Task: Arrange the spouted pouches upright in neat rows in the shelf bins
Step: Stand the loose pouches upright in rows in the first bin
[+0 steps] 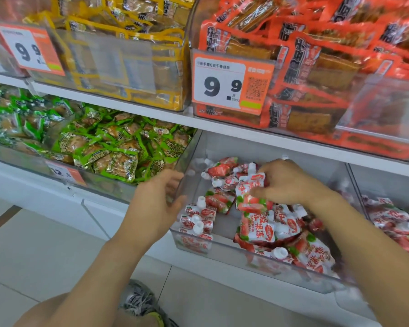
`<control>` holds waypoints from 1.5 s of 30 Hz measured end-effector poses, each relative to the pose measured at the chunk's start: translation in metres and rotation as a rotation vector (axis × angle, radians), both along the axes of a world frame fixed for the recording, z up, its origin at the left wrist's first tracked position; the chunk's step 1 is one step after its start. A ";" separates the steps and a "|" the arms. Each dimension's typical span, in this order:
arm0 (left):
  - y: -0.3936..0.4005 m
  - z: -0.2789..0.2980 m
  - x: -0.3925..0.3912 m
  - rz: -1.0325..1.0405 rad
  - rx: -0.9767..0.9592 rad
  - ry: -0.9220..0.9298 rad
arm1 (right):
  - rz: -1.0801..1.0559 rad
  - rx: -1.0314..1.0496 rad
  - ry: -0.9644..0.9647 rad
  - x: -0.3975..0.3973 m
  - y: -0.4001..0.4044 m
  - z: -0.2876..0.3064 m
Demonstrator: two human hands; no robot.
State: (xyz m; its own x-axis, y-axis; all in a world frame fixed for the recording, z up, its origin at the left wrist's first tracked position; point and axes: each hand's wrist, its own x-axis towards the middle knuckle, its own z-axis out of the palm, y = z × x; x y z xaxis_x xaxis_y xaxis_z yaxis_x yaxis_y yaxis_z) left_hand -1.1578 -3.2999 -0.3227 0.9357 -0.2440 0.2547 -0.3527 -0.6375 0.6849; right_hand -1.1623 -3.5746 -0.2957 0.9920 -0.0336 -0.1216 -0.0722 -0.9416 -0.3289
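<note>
A clear plastic bin [234,250] on the lower shelf holds several red-and-white spouted pouches with white caps. A few stand upright at its front left corner [196,223]; most lie jumbled at the right [291,234] and back [222,171]. My right hand [286,182] is inside the bin, fingers closed on one pouch [252,192] lifted above the others. My left hand [158,204] rests at the bin's left wall, fingers curled around its edge.
A neighbouring bin [392,215] at the right holds more red pouches. Green snack packets [118,147] fill the bin to the left. The shelf above [222,125] carries yellow and orange packets with 9.9 price tags. My shoe [139,300] stands on the tiled floor.
</note>
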 end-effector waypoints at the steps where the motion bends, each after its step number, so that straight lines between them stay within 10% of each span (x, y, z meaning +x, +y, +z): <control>1: -0.001 0.000 0.000 -0.004 -0.009 -0.005 | -0.032 -0.095 0.036 0.001 0.000 -0.001; 7: 0.001 -0.006 0.003 -0.005 -0.090 0.040 | 0.498 -0.116 -0.083 0.024 0.038 -0.014; 25: 0.004 -0.008 0.006 -0.037 -0.190 0.106 | 0.803 -0.675 0.234 0.094 0.058 -0.040; 45: 0.007 -0.012 0.009 -0.035 -0.150 0.097 | 0.415 -0.016 -0.062 0.070 0.057 -0.028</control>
State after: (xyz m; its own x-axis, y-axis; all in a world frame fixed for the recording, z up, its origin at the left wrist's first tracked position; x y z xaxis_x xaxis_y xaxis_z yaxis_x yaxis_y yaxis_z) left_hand -1.1491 -3.2928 -0.3346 0.9492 -0.2433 0.1997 -0.3008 -0.5141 0.8032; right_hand -1.0925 -3.5177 -0.3239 0.9274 0.3686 -0.0640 0.3335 -0.8919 -0.3054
